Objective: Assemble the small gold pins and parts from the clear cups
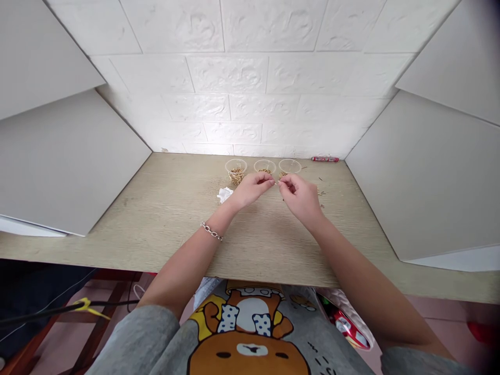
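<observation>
My left hand (254, 188) and my right hand (300, 197) meet fingertip to fingertip above the table, just in front of three clear plastic cups. Both are closed in a pinch, and a tiny pale bit shows between them, too small to name. The left cup (236, 167) holds many small gold-coloured pieces. Similar pieces lie in the middle cup (264, 166), partly hidden by my left fingers. Behind my right hand stands the right cup (290, 165), with some gold pieces visible low in it. A crumpled white tissue (224, 195) lies beside my left wrist.
A red tube-shaped wrapper (325, 159) lies by the brick-patterned wall (250, 78). Small dark and gold bits are scattered right of my right hand. Grey-white panels stand along the left (74, 161) and right (425, 177) of the wooden table (265, 245).
</observation>
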Motion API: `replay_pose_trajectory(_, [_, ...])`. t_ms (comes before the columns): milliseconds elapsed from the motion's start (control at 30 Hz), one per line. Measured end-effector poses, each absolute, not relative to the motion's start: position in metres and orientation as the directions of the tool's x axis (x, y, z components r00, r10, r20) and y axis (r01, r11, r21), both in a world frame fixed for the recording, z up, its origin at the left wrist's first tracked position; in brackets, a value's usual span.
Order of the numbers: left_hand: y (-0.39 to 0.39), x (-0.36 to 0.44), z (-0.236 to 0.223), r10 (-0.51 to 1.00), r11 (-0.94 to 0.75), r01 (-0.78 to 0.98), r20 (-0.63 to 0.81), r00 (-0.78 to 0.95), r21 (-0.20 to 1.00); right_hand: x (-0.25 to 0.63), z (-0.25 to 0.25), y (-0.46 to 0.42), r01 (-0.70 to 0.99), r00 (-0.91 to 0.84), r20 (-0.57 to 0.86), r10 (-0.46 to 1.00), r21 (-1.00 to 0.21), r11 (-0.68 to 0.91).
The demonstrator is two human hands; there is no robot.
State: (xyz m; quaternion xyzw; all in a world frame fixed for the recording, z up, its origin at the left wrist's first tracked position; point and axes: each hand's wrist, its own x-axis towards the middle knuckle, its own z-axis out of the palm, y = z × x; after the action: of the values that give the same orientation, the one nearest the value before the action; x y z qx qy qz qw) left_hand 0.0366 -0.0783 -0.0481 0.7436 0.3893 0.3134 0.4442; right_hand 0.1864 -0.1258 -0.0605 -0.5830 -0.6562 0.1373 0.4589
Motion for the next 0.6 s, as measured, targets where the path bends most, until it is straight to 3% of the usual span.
replay_pose_trajectory(600, [-0.0789, 0.0395, -0.0506, 0.891, -0.167, 0.108, 0.104, 0.441, 0.980, 0.1857, -0.0649, -0.1241, 0.657, 0.051, 0.438, 0.897, -0.691, 0.300])
